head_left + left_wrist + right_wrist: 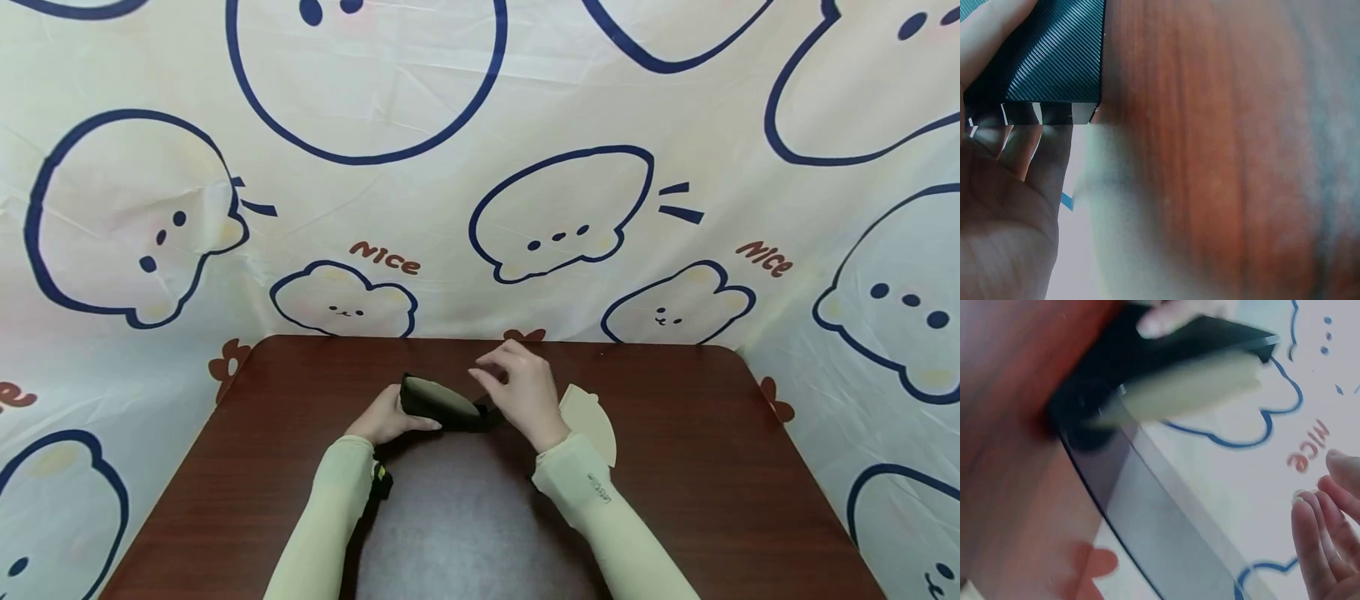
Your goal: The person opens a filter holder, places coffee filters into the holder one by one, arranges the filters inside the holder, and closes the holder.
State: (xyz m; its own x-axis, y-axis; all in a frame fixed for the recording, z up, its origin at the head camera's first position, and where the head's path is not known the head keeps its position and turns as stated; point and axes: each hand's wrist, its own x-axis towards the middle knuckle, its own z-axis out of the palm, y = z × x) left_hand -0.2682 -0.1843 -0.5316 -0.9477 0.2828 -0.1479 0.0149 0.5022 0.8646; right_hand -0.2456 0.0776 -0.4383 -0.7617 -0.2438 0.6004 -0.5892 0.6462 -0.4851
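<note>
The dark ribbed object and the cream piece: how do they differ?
Place: the left hand holds the dark ribbed object, while the cream piece lies on the table beside the right sleeve.
Colour: the dark ribbed object looks blackish; the cream piece, pale.
Outline: the dark ribbed object shows an angular corner in the left wrist view; the cream piece has a curved edge in the head view.
Both are partly hidden.

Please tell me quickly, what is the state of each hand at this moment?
Left hand: closed, holding the black ribbed object.
Right hand: open, fingers relaxed, holding nothing.
</note>
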